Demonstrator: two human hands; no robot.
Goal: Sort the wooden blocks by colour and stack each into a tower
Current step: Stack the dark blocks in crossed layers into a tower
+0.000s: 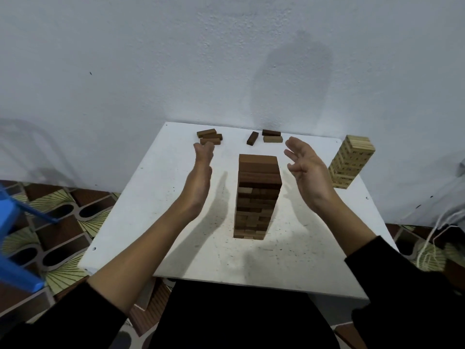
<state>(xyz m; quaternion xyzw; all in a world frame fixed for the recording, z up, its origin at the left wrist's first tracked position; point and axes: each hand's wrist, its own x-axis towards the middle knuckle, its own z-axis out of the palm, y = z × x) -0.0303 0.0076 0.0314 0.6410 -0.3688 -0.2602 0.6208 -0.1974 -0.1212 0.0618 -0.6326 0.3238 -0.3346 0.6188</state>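
A tall tower of dark brown blocks (256, 195) stands in the middle of the white table (156, 222). My left hand (200, 177) hovers to its left, palm facing the tower, fingers straight, holding nothing. My right hand (305, 167) hovers to its right with relaxed, slightly bent fingers, also holding nothing. Neither hand touches the tower. Three loose brown blocks (209, 137) lie at the back left, just beyond my left fingertips. Three more brown blocks (266, 137) lie at the back centre. A tower of pale blocks (351, 165) stands at the right edge.
The table stands against a white wall (176, 59). A blue plastic stool (17, 238) is on the patterned tiled floor at the left. White cord (427, 250) lies on the floor at the right. My lap in black clothing is below the table's near edge.
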